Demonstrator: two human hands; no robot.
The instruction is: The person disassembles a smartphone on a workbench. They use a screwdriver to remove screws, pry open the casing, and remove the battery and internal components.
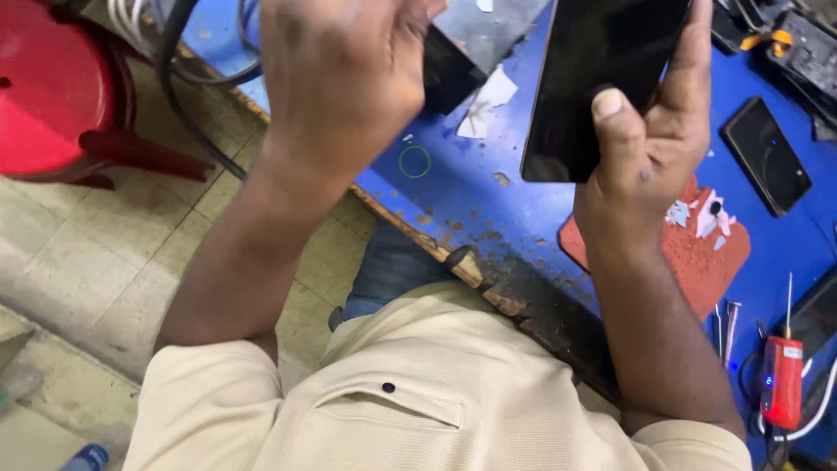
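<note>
My right hand (pixel 649 148) grips a black phone (pixel 602 78) with a dark glossy face, thumb pressed on its lower edge and fingers wrapped behind it, above the blue worktable (pixel 471 183). My left hand (pixel 340 78) is raised at the table's left edge with its back toward me. Its fingers curl away out of sight, so I cannot tell whether it holds anything. A dark grey box (pixel 484 35) lies just beyond that hand.
A red mat (pixel 697 253) with white scraps lies under my right wrist. Another black phone (pixel 767 157) sits at the right, with a red hand tool (pixel 782 379) and tweezers (pixel 724 331) nearer me. A green ring (pixel 415 161), a red stool (pixel 52 87) and black cables (pixel 174 105) are to the left.
</note>
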